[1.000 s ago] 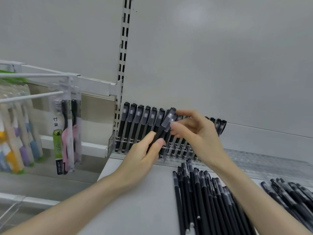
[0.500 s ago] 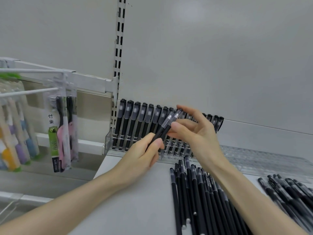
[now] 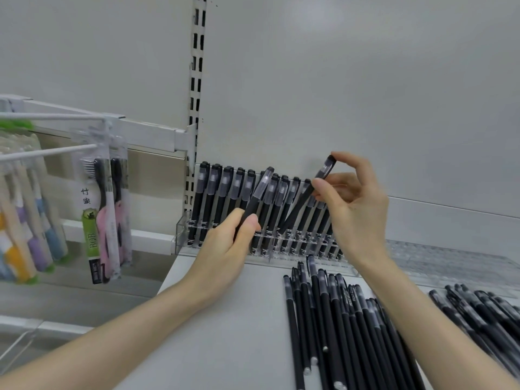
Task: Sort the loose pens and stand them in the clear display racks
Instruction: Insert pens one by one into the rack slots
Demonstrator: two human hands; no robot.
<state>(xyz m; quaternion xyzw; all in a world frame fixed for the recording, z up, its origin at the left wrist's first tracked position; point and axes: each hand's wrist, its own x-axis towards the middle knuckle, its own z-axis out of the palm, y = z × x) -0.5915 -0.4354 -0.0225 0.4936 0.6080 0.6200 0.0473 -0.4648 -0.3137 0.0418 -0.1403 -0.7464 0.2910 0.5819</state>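
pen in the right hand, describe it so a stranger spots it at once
At the back of the grey shelf stands a clear display rack of black pens. The right hand pinches one pen over its right part. Its cap rises highest of all, above the leaning pen the left hand holds.

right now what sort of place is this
Most likely a shop aisle being stocked: packaged toothbrushes hang on hooks, a slotted upright runs up the back wall, and black pens stand in a clear rack.
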